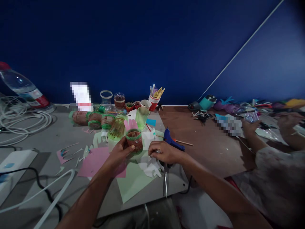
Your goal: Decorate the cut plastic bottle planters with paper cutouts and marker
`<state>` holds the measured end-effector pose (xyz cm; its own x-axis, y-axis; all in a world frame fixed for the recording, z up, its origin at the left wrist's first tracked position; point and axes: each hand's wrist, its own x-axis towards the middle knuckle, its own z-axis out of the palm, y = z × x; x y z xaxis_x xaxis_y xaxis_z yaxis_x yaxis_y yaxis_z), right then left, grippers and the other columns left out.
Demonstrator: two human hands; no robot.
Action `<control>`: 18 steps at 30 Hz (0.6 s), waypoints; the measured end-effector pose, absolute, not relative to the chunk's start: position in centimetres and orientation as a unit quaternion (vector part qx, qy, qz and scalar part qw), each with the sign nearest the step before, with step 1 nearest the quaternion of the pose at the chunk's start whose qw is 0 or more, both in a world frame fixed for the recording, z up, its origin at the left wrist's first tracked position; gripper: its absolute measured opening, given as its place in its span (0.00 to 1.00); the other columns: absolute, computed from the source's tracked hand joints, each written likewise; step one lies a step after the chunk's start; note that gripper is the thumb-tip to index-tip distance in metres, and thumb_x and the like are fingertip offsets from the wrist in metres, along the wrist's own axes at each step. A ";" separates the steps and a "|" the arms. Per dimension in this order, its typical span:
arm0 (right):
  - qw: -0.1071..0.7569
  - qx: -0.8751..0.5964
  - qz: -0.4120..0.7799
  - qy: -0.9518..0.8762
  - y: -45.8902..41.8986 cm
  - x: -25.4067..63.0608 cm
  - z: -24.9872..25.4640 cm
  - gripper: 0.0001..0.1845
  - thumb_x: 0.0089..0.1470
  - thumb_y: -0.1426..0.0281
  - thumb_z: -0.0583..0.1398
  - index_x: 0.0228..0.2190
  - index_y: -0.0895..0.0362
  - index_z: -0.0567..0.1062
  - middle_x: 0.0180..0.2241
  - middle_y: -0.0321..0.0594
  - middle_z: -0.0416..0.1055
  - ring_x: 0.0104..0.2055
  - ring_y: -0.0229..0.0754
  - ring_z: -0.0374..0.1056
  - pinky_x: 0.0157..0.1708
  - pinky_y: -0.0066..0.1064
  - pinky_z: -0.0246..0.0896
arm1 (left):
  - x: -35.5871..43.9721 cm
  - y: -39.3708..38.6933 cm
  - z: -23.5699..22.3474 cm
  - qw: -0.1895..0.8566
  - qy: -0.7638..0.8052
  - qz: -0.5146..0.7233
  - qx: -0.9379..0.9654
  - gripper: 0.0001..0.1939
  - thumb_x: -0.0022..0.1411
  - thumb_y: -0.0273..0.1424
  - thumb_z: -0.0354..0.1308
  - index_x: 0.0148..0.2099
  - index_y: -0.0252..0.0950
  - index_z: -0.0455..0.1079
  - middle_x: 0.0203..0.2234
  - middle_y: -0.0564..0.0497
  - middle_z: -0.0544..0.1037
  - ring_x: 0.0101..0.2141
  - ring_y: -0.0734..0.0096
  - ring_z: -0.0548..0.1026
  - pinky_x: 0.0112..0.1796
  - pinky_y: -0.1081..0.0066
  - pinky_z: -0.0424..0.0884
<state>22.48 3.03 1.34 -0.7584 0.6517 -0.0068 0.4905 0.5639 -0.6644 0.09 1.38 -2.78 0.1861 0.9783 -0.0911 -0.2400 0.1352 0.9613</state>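
My left hand (pixel 119 152) is closed round a small clear cup (pixel 134 140) with a green band and reddish contents, held just above the table. My right hand (pixel 164 152) rests knuckles-up beside it, fingers curled over the handles of a pair of scissors (pixel 165 181) whose blades point toward me. A blue glue gun (pixel 172 141) lies just behind my right hand. Under both hands lie pink paper (pixel 95 162), pale green paper (pixel 133 183) and white cut-out scraps (pixel 150 167).
Several green-banded decorated cups (pixel 95 119) lie in a row behind. A red cup of pens (pixel 153 100) stands at the back. White cables (pixel 21 122) and a water bottle (pixel 23 89) are at the left. Another person's arms (pixel 262 140) work at the right over the brown table (pixel 209 146).
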 end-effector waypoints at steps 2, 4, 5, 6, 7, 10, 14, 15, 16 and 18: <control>0.119 -0.328 0.346 -0.871 3.0 22.6 1.5 0.09 0.50 0.80 0.56 0.31 0.59 0.75 0.32 0.39 0.72 0.36 0.38 0.67 0.38 0.27 0.60 | 0.1 1.4 -2.9 0.624 0.422 0.483 0.446 0.26 0.47 0.34 0.66 0.49 0.34 0.68 0.42 0.44 0.77 0.44 0.59 0.73 0.45 0.64 0.66; 0.104 -0.320 0.337 -0.879 2.9 22.7 1.5 0.11 0.50 0.80 0.55 0.31 0.58 0.76 0.32 0.39 0.73 0.36 0.38 0.67 0.38 0.27 0.60 | 0.1 1.5 -3.0 0.617 0.428 0.483 0.449 0.27 0.47 0.33 0.67 0.50 0.35 0.67 0.43 0.44 0.76 0.44 0.58 0.73 0.46 0.63 0.66; 0.095 -0.314 0.328 -0.886 2.8 22.7 1.6 0.11 0.50 0.80 0.55 0.31 0.58 0.76 0.32 0.39 0.74 0.36 0.38 0.68 0.38 0.27 0.60 | 0.1 1.5 -3.0 0.615 0.431 0.482 0.451 0.27 0.47 0.33 0.67 0.50 0.36 0.67 0.44 0.44 0.76 0.45 0.58 0.73 0.46 0.62 0.66; 0.086 -0.309 0.319 -0.892 2.7 22.8 1.7 0.11 0.50 0.80 0.55 0.32 0.58 0.76 0.32 0.39 0.74 0.36 0.38 0.68 0.38 0.27 0.59 | 0.1 1.5 -3.0 0.614 0.433 0.481 0.452 0.28 0.47 0.33 0.67 0.51 0.36 0.67 0.44 0.44 0.76 0.45 0.58 0.73 0.47 0.62 0.65; 0.075 -0.305 0.311 -0.897 2.7 22.8 1.9 0.11 0.50 0.80 0.55 0.32 0.58 0.76 0.32 0.39 0.75 0.36 0.38 0.68 0.38 0.27 0.59 | 0.1 1.5 -2.9 0.611 0.435 0.480 0.454 0.28 0.47 0.33 0.67 0.51 0.36 0.67 0.44 0.44 0.76 0.45 0.58 0.73 0.47 0.62 0.65; 0.030 -0.302 0.289 -0.908 2.4 23.1 2.3 0.12 0.50 0.79 0.55 0.33 0.57 0.76 0.33 0.39 0.76 0.35 0.39 0.69 0.37 0.27 0.58 | 0.2 1.3 -2.6 0.604 0.443 0.472 0.466 0.28 0.48 0.33 0.66 0.52 0.36 0.66 0.44 0.43 0.76 0.45 0.58 0.73 0.48 0.61 0.64; -0.033 -0.309 0.276 -0.909 2.2 23.2 2.8 0.12 0.50 0.78 0.55 0.34 0.56 0.75 0.30 0.37 0.75 0.31 0.38 0.68 0.32 0.25 0.55 | 0.4 1.1 -2.4 0.590 0.447 0.468 0.483 0.27 0.51 0.32 0.64 0.53 0.37 0.65 0.46 0.43 0.75 0.47 0.58 0.72 0.50 0.60 0.63; -0.044 -0.310 0.273 -0.910 2.1 23.2 2.9 0.12 0.50 0.78 0.55 0.35 0.56 0.75 0.30 0.38 0.75 0.31 0.38 0.68 0.31 0.26 0.55 | 0.4 1.1 -2.4 0.587 0.447 0.469 0.486 0.27 0.51 0.32 0.64 0.54 0.37 0.65 0.46 0.43 0.75 0.47 0.58 0.72 0.50 0.60 0.63; -0.054 -0.312 0.268 -0.910 2.0 23.1 3.0 0.13 0.51 0.77 0.55 0.38 0.56 0.74 0.31 0.39 0.75 0.31 0.39 0.68 0.31 0.26 0.54 | 0.4 1.1 -2.5 0.584 0.448 0.468 0.489 0.27 0.51 0.32 0.64 0.54 0.37 0.64 0.46 0.43 0.75 0.47 0.58 0.71 0.50 0.60 0.62; -0.064 -0.316 0.268 -0.908 1.8 23.2 3.3 0.18 0.52 0.76 0.54 0.45 0.55 0.71 0.34 0.41 0.75 0.33 0.40 0.68 0.31 0.27 0.54 | 0.4 1.2 -2.7 0.576 0.458 0.468 0.489 0.27 0.50 0.31 0.64 0.54 0.38 0.64 0.46 0.43 0.75 0.47 0.58 0.71 0.50 0.60 0.62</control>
<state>23.17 1.84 3.29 -0.7927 0.5389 -0.2848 0.6072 0.6567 -0.4473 0.40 1.20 -2.70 0.1432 0.9873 -0.0693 -0.0918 0.0829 0.9923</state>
